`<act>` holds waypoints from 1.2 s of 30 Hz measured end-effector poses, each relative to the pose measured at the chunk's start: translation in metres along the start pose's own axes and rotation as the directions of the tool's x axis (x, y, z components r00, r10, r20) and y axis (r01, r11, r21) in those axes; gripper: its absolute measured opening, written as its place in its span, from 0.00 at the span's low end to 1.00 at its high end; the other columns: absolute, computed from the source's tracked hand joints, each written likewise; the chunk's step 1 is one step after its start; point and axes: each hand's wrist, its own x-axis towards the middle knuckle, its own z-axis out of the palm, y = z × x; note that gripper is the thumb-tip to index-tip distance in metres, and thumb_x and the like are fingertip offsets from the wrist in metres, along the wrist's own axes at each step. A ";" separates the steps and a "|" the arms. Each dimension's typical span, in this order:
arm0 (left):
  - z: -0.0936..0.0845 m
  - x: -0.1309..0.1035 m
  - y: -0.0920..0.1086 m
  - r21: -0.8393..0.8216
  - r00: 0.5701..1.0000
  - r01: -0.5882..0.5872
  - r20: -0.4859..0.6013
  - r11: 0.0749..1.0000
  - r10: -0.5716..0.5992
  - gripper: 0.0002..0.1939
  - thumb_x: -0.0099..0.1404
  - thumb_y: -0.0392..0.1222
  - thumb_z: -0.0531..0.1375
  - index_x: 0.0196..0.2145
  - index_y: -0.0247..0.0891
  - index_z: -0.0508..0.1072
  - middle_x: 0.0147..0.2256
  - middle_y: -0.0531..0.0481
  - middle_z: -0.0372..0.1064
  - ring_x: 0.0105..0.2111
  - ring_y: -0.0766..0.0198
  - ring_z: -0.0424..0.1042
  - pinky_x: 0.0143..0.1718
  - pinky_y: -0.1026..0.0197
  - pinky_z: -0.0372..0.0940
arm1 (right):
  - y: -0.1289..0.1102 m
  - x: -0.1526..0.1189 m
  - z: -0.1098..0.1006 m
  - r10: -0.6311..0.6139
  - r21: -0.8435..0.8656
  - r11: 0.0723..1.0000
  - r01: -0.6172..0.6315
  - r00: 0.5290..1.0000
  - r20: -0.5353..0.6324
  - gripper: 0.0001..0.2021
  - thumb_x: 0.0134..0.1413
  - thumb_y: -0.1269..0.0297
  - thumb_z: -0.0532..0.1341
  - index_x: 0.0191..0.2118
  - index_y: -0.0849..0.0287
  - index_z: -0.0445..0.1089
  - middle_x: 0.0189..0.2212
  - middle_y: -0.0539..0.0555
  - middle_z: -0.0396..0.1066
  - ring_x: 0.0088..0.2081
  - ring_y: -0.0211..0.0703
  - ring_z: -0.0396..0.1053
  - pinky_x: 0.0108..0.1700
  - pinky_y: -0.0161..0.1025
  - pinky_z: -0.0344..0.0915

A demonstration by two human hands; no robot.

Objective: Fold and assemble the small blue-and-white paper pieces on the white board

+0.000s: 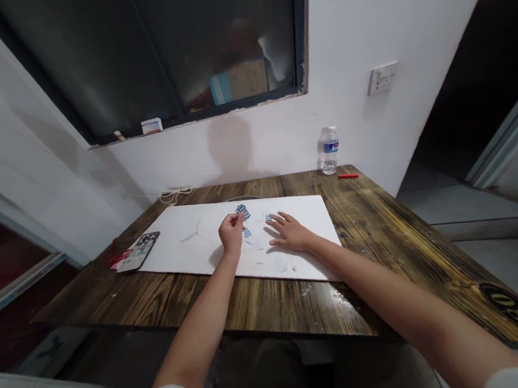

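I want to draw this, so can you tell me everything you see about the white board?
The white board is a wide, flat rectangle; its material is hard to tell. It lies on the wooden table, with thin dark marks and greyish smudges. Small blue striped pieces lie on it, and a patterned, phone-shaped thing overlaps its left end. The left hand pinches more above it; the right hand spreads low over it, perhaps touching.

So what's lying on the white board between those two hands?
The head view shows one small blue-striped piece beside the left hand, another by the right hand, and thin dark marks on the white board.
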 end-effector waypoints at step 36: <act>0.002 -0.001 -0.003 -0.089 0.998 0.068 0.011 0.994 -0.068 0.17 0.53 0.55 0.66 0.26 0.39 0.71 0.26 0.53 0.73 0.18 0.69 0.66 0.21 0.66 0.59 | -0.003 0.002 -0.030 -0.007 0.069 0.998 0.007 1.000 -0.003 0.13 0.63 0.58 0.58 0.45 0.57 0.76 0.42 0.57 0.77 0.46 0.48 0.69 0.51 0.42 0.61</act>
